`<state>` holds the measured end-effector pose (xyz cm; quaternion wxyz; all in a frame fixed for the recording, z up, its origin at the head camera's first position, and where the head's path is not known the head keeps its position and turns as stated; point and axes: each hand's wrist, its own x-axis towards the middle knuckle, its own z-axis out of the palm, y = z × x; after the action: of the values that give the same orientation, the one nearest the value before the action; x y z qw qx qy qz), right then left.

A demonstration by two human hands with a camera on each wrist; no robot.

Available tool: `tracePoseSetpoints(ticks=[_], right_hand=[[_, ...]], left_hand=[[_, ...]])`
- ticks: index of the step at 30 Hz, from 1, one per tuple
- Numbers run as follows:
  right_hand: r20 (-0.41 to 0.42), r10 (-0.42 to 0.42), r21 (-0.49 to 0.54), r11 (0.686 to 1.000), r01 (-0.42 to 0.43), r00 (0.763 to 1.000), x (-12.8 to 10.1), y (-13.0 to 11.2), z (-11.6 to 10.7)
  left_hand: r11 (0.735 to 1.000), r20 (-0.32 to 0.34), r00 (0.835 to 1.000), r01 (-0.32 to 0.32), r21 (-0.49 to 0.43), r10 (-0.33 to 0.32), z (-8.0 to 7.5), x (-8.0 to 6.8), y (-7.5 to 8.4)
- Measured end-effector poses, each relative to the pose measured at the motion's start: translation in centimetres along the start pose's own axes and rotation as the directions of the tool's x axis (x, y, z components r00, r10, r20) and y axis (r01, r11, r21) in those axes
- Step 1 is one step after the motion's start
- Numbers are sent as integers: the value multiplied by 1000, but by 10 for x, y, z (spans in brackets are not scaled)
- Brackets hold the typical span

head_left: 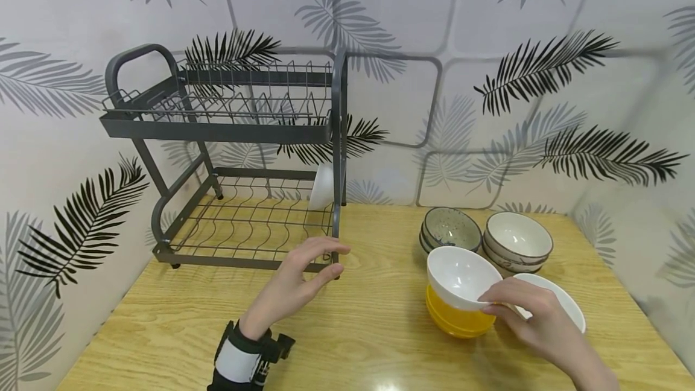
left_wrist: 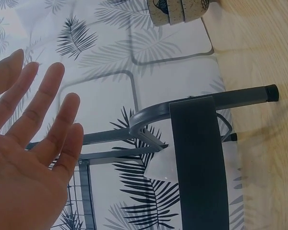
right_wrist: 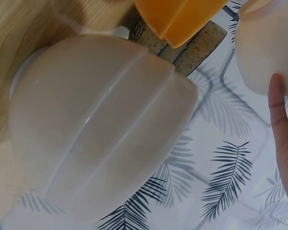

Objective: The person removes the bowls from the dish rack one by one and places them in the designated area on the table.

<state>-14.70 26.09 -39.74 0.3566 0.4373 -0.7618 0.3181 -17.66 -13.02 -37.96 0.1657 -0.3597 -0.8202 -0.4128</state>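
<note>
- Head view: a grey two-tier dish rack (head_left: 228, 137) stands at the left of the wooden table (head_left: 353, 324), a white dish (head_left: 321, 187) leaning in its lower tier.
- Just in front of the rack's corner post, the left hand (head_left: 301, 279) hovers with relaxed fingers, grasping nothing.
- Further right, the right hand (head_left: 529, 312) pinches the rim of a white bowl (head_left: 458, 276), tilted atop yellow bowls (head_left: 456, 318).
- Behind them sit two stacks of speckled bowls (head_left: 450, 231); another white bowl (head_left: 559, 300) lies by the right hand.
</note>
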Motion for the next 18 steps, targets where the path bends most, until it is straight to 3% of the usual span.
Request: tracePoseSetpoints(ticks=[18], right_hand=[[-14,15,11,1000,-14,1000,-6,-4,-8]], left_hand=[[1000,6,1000,11,-10,-11,0,0,1]])
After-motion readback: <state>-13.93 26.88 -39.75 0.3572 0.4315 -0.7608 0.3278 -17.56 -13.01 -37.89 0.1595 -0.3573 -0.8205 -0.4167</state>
